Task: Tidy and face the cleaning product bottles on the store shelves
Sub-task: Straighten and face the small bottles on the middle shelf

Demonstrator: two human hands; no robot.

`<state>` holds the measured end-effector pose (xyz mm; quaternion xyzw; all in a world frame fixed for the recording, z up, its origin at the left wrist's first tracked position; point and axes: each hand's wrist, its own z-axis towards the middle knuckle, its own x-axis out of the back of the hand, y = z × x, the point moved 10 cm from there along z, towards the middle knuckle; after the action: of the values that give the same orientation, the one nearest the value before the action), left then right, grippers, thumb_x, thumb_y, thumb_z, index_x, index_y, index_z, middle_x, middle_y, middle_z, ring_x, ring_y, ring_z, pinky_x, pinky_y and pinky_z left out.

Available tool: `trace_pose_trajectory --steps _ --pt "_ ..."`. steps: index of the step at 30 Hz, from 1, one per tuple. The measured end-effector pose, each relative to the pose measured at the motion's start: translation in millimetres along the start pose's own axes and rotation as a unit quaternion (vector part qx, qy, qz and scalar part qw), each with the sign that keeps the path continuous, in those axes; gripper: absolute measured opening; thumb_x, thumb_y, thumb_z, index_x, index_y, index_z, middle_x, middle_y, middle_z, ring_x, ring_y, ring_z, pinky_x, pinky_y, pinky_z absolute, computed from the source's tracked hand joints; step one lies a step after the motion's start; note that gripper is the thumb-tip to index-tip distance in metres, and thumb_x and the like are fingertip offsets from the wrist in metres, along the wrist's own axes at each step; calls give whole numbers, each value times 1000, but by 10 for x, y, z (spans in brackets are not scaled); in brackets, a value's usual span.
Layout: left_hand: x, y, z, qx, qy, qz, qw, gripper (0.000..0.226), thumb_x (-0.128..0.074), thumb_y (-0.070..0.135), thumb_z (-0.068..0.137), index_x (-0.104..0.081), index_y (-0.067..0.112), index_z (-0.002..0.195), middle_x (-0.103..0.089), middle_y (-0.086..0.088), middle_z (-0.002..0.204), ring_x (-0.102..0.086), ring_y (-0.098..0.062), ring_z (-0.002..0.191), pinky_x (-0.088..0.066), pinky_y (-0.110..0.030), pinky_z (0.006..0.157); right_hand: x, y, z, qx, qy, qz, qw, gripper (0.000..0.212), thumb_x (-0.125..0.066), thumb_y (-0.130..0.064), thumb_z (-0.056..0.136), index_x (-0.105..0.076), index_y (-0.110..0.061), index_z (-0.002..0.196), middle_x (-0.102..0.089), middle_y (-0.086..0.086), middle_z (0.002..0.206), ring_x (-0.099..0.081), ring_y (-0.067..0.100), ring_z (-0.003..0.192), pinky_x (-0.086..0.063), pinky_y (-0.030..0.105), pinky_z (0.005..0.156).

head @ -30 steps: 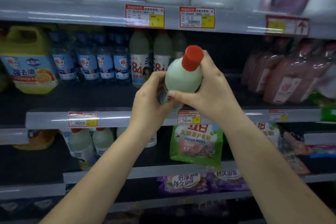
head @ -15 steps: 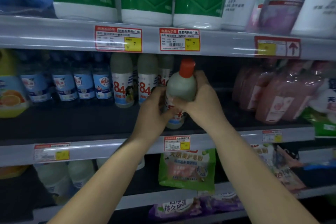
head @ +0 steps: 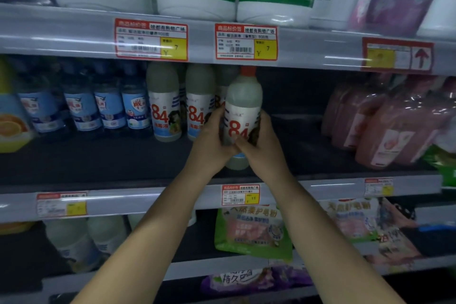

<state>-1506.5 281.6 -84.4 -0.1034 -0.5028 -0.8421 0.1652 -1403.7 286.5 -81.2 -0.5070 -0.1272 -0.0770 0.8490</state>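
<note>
Both hands, left hand and right hand, curl their fingers round the upright 84 bottle, just right of the shelved 84 bottles; bare dark shelf lies open rightward.

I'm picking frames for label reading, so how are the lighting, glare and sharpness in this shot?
Head view: dim overall, the shelf recesses nearly black; streaky glare runs along the shelf rail; the blue bottles at left and pink pouches at right smear with motion blur; the wide lens bows the rails; the 84 bottle between the left hand and right hand stays readable.
</note>
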Motion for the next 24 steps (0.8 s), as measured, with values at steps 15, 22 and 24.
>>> trace_pose_trajectory --steps 15,22,24 --pt "-145 -465 86 109 -26 146 983 42 -64 19 84 -48 12 122 -57 -7 122 -53 -14 104 -42 -26 83 -47 465 110 -101 36 -112 988 47 -69 -14 81 -42 -5 118 -59 11 121 -58 17 105 -47 26 82" --pt "-68 -395 52 58 43 233 970 22 -57 11 88 -52 1 107 -59 -16 101 -57 -24 90 -47 -31 72 -81 539 169 -89 73 -119 986 50 -67 -15 82 -41 -7 124 -55 11 122 -56 20 110 -43 21 82" --pt "-48 -317 24 17 55 239 969 14 -55 8 88 -56 -1 99 -61 -18 94 -58 -26 85 -47 -32 68 -32 495 143 -70 96 -148 982 51 -67 -13 82 -41 -7 126 -51 10 125 -53 18 111 -39 18 81"
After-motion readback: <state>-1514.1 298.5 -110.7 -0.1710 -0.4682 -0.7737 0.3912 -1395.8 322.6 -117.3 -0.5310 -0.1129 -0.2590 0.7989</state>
